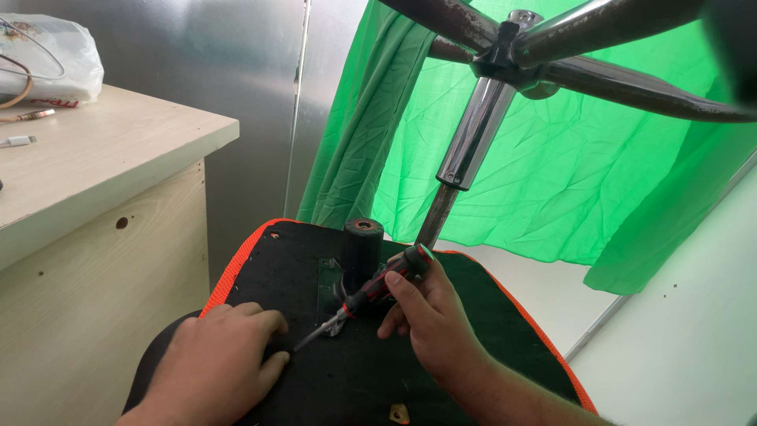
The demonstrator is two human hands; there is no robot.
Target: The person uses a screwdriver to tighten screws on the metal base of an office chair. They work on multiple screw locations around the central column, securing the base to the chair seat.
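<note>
Two hands on an upturned chair seat (473,292). Right hand (430,312) grips a red-and-black screwdriver (371,292), tip down by the metal plate (330,288). Left hand (225,359) rests flat, fingers spread, holding nothing, just beside the tip.

The screwdriver (378,285) tip is too small to tell where it meets the black seat underside (331,371), and the right hand (430,315) hides part of its handle. Above the seat underside, the chair base legs (623,79) run off the top and right edges. A dark blur fills the top right corner.
</note>
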